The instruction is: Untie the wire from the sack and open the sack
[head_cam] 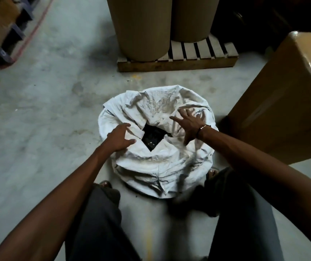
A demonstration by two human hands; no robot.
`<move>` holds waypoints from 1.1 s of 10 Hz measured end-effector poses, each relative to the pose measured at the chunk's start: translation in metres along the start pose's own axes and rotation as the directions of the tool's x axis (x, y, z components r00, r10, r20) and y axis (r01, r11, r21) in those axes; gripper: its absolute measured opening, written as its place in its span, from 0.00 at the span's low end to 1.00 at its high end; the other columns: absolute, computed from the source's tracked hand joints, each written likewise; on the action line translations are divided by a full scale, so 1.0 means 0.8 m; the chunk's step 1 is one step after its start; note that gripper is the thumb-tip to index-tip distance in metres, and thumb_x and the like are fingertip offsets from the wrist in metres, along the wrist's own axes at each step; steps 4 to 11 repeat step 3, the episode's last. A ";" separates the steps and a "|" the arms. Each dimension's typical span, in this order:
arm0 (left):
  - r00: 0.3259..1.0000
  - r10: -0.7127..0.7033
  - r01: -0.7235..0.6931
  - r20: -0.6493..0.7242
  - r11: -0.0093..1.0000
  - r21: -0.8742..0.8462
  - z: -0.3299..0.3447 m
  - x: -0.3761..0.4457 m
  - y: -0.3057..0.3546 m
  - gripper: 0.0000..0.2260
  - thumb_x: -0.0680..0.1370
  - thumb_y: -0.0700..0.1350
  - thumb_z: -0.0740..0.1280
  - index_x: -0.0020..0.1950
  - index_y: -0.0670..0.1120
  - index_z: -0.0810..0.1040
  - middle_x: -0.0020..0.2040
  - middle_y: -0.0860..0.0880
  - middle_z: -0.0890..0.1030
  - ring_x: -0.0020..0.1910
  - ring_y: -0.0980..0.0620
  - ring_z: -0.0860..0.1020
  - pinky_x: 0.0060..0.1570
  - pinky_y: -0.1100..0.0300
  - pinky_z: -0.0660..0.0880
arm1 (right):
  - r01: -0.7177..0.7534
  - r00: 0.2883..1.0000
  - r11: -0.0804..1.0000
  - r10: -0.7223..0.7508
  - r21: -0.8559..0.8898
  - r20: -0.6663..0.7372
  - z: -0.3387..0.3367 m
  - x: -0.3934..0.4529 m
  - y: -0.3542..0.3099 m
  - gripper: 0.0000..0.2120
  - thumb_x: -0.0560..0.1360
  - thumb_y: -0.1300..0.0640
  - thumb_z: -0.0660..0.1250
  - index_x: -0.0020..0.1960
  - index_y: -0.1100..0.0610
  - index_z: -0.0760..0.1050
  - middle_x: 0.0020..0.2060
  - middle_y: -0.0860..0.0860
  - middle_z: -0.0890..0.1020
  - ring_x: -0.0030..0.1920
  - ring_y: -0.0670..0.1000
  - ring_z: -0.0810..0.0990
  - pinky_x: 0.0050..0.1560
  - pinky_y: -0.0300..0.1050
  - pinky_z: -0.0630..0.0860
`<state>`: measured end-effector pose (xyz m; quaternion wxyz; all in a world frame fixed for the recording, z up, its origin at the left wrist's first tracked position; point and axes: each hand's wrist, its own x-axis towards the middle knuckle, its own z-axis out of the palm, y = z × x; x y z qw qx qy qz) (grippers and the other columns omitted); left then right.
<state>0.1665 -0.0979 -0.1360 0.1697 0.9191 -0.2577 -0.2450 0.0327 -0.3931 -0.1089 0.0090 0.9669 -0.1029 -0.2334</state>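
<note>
White sack [156, 161] sits on concrete floor [47, 110] between our feet, mouth partly open, dark contents showing; our left hand [120, 138] fingers spread on left flap, right hand [188, 123] splayed flat on right flap; pallet [177, 63] far

We are seeing a sack [156, 161] of white, wrinkly, matt cloth. We are looking at a rough wood pallet [177, 63] and a shiny taped cardboard box [282, 102].
</note>
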 end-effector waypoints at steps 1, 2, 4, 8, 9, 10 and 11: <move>0.992 0.045 -0.053 -0.120 0.996 -0.070 -0.004 -0.048 0.012 0.28 0.73 0.52 0.76 0.70 0.44 0.74 0.68 0.43 0.76 0.68 0.42 0.75 0.67 0.49 0.70 | 0.045 0.998 0.999 -0.044 0.028 -0.042 -0.001 -0.040 -0.010 0.56 0.65 0.47 0.83 0.84 0.44 0.53 0.84 0.57 0.51 0.82 0.60 0.56 0.75 0.71 0.63; 0.971 0.093 -0.113 -0.220 0.990 -0.079 -0.003 -0.101 0.011 0.20 0.74 0.47 0.75 0.64 0.43 0.79 0.61 0.42 0.80 0.61 0.43 0.78 0.56 0.58 0.69 | 0.043 0.995 0.990 -0.031 0.138 -0.091 -0.003 -0.087 -0.012 0.48 0.68 0.49 0.80 0.82 0.48 0.58 0.82 0.59 0.59 0.79 0.59 0.65 0.77 0.65 0.63; 0.938 0.140 -0.181 -0.316 0.978 -0.105 -0.004 -0.149 0.015 0.13 0.74 0.42 0.74 0.59 0.45 0.81 0.55 0.45 0.81 0.56 0.45 0.79 0.51 0.61 0.67 | 0.084 0.988 0.948 -0.040 0.307 -0.148 0.001 -0.132 -0.008 0.44 0.69 0.52 0.80 0.80 0.56 0.64 0.74 0.62 0.72 0.74 0.61 0.72 0.77 0.57 0.60; 0.938 0.140 -0.181 -0.316 0.978 -0.105 -0.004 -0.149 0.015 0.13 0.74 0.42 0.74 0.59 0.45 0.81 0.55 0.45 0.81 0.56 0.45 0.79 0.51 0.61 0.67 | 0.084 0.988 0.948 -0.040 0.307 -0.148 0.001 -0.132 -0.008 0.44 0.69 0.52 0.80 0.80 0.56 0.64 0.74 0.62 0.72 0.74 0.61 0.72 0.77 0.57 0.60; 0.938 0.140 -0.181 -0.316 0.978 -0.105 -0.004 -0.149 0.015 0.13 0.74 0.42 0.74 0.59 0.45 0.81 0.55 0.45 0.81 0.56 0.45 0.79 0.51 0.61 0.67 | 0.084 0.988 0.948 -0.040 0.307 -0.148 0.001 -0.132 -0.008 0.44 0.69 0.52 0.80 0.80 0.56 0.64 0.74 0.62 0.72 0.74 0.61 0.72 0.77 0.57 0.60; 0.938 0.140 -0.181 -0.316 0.978 -0.105 -0.004 -0.149 0.015 0.13 0.74 0.42 0.74 0.59 0.45 0.81 0.55 0.45 0.81 0.56 0.45 0.79 0.51 0.61 0.67 | 0.084 0.988 0.948 -0.040 0.307 -0.148 0.001 -0.132 -0.008 0.44 0.69 0.52 0.80 0.80 0.56 0.64 0.74 0.62 0.72 0.74 0.61 0.72 0.77 0.57 0.60; 0.938 0.140 -0.181 -0.316 0.978 -0.105 -0.004 -0.149 0.015 0.13 0.74 0.42 0.74 0.59 0.45 0.81 0.55 0.45 0.81 0.56 0.45 0.79 0.51 0.61 0.67 | 0.084 0.988 0.948 -0.040 0.307 -0.148 0.001 -0.132 -0.008 0.44 0.69 0.52 0.80 0.80 0.56 0.64 0.74 0.62 0.72 0.74 0.61 0.72 0.77 0.57 0.60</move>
